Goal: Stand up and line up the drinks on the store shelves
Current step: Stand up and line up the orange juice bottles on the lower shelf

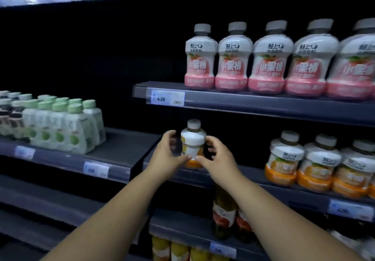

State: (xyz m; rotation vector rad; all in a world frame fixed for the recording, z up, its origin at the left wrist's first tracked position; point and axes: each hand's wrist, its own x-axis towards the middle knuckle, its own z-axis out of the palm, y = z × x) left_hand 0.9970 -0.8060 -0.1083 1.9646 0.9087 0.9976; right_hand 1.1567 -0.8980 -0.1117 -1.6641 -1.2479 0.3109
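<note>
1. The left hand (167,153) and right hand (216,160) are both gripping one orange bottle (192,142) at centre frame, upright at the shelf (269,187) edge.
2. It is seemingly being stood up. Next it likely needs sliding toward the orange row (316,165) at right — currently well apart.

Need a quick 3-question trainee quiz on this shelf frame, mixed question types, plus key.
1. True or false: the orange-label bottle held between the left hand and right hand is upright.
2. Which drinks sit on the shelf above it? A) pink-label bottles B) green cans C) blue cartons
3. Fill in: the other orange-label bottles stand to its ____.
Key: 1 true; 2 A; 3 right.
</note>
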